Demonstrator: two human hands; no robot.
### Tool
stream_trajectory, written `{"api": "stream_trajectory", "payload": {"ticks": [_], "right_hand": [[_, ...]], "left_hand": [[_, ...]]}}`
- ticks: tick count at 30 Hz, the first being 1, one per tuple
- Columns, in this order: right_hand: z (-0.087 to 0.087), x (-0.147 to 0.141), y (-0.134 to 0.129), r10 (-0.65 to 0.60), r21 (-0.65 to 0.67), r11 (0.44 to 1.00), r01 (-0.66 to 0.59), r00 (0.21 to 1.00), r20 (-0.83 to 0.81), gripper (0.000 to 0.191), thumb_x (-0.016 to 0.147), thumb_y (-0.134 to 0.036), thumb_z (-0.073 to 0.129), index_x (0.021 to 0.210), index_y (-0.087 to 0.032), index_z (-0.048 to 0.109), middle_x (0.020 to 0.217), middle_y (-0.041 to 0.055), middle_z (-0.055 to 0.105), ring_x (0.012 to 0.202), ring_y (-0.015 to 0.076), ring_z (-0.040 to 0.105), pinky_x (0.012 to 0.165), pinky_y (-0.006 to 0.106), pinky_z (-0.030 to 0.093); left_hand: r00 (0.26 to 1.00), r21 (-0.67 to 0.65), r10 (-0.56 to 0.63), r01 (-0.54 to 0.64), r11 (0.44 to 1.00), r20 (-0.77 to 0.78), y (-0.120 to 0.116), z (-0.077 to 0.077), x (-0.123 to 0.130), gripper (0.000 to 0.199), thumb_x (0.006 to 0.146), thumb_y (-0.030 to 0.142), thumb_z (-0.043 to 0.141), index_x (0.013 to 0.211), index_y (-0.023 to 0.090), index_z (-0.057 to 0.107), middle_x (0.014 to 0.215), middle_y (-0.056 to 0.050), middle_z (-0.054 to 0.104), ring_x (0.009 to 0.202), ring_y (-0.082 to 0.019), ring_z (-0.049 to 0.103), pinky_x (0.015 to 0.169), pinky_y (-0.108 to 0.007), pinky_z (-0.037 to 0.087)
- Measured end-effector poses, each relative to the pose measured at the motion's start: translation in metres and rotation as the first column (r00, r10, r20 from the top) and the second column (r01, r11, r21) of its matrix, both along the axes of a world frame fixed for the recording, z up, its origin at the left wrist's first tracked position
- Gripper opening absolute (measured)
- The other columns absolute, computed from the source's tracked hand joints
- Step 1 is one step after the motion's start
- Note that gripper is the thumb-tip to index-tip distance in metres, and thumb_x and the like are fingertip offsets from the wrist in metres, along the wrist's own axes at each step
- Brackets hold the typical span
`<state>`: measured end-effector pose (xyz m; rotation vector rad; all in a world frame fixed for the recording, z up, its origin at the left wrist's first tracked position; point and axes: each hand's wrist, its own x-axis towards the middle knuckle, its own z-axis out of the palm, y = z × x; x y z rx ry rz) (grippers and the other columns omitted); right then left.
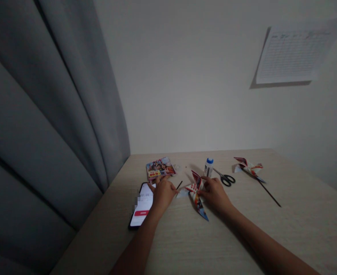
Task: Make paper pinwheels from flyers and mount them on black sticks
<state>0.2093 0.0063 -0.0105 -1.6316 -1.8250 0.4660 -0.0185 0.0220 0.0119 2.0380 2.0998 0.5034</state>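
Observation:
A paper pinwheel with folded, printed blades stands on the table, pinched at its right side by the fingers of my right hand. To its left, my left hand has thumb and a finger closed at the lower end of a thin dark stick. The other left fingers stretch over the upper edge of a phone with a lit screen. A clear or whitish scrap lies between the left thumb and the pinwheel.
Behind the right hand stand a blue-capped glue bottle and black-handled scissors. A second pinwheel on a dark stick lies right. Printed paper sits at the back left, near a grey curtain.

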Motion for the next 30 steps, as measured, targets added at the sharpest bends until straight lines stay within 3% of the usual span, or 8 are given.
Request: {"api": "stream_trajectory", "payload": {"ticks": [5, 12, 15, 23, 26, 30], "right_hand": [[0.005, 0.001, 0.003, 0.031, -0.069, 0.997, -0.026, 0.996, 0.08, 0.03, 0.073, -0.028, 0.075, 0.102, -0.019, 0.077, 0.091, 0.0095, 0.071, 0.1, 0.0275, 0.058, 0.084, 0.032, 0.044], [0.009, 0.005, 0.002, 0.025, -0.074, 0.997, -0.019, 0.997, 0.077, 0.027, 0.074, -0.032, 0.073, 0.098, -0.021, 0.077, 0.092, 0.0091, 0.071, 0.092, 0.0259, 0.063, 0.082, 0.034, 0.046], [0.007, 0.007, 0.004, 0.014, -0.056, 0.998, -0.009, 0.996, 0.083, 0.026, 0.072, -0.031, 0.073, 0.096, -0.021, 0.077, 0.094, 0.0094, 0.072, 0.09, 0.0256, 0.064, 0.081, 0.034, 0.047], [-0.003, 0.015, 0.012, 0.033, -0.008, 0.999, -0.033, 0.999, -0.014, 0.025, 0.072, -0.027, 0.071, 0.096, -0.022, 0.074, 0.094, 0.0075, 0.074, 0.09, 0.0259, 0.067, 0.079, 0.032, 0.048], [-0.004, 0.017, 0.013, 0.044, -0.008, 0.999, -0.044, 0.998, -0.05, 0.025, 0.072, -0.027, 0.07, 0.096, -0.022, 0.074, 0.094, 0.0067, 0.074, 0.089, 0.0254, 0.067, 0.078, 0.032, 0.049], [-0.003, 0.019, 0.013, 0.077, -0.02, 0.997, -0.08, 0.99, -0.121, 0.031, 0.074, -0.026, 0.066, 0.103, -0.019, 0.074, 0.102, 0.0083, 0.072, 0.093, 0.0246, 0.066, 0.082, 0.033, 0.05]], "left_hand": [[1.0, -0.025, 0.01, -0.009, 1.0, 0.003, -0.003, 0.003, 0.002, 0.004, 0.072, 0.027, 0.079, 0.069, 0.028, 0.076, 0.146, 0.002, 0.054, 0.139, -0.035, 0.034, 0.11, -0.075, 0.01], [1.0, 0.053, -0.01, 0.011, 0.999, -0.029, -0.006, 0.002, 0.005, 0.009, 0.074, 0.02, 0.071, 0.068, 0.025, 0.075, 0.143, 0.0, 0.058, 0.138, -0.035, 0.036, 0.11, -0.075, 0.004], [1.0, 0.049, -0.009, 0.01, 0.999, -0.011, -0.007, 0.005, 0.006, 0.007, 0.075, 0.02, 0.07, 0.072, 0.024, 0.075, 0.142, -0.003, 0.058, 0.137, -0.036, 0.038, 0.111, -0.074, 0.008], [0.996, 0.12, -0.057, 0.049, 0.992, 0.062, -0.009, 0.015, 0.009, 0.017, 0.09, 0.02, 0.054, 0.09, 0.021, 0.071, 0.1, -0.007, 0.076, 0.107, -0.025, 0.064, 0.114, -0.057, 0.018], [0.994, 0.093, -0.09, 0.084, 0.992, 0.066, -0.009, 0.016, 0.008, 0.019, 0.093, 0.022, 0.05, 0.093, 0.02, 0.069, 0.093, -0.006, 0.076, 0.095, -0.022, 0.068, 0.11, -0.051, 0.025], [0.991, 0.086, -0.107, 0.1, 0.991, 0.075, -0.009, 0.016, 0.007, 0.017, 0.093, 0.019, 0.052, 0.099, 0.02, 0.068, 0.096, -0.006, 0.077, 0.094, -0.02, 0.068, 0.103, -0.04, 0.034]]}}
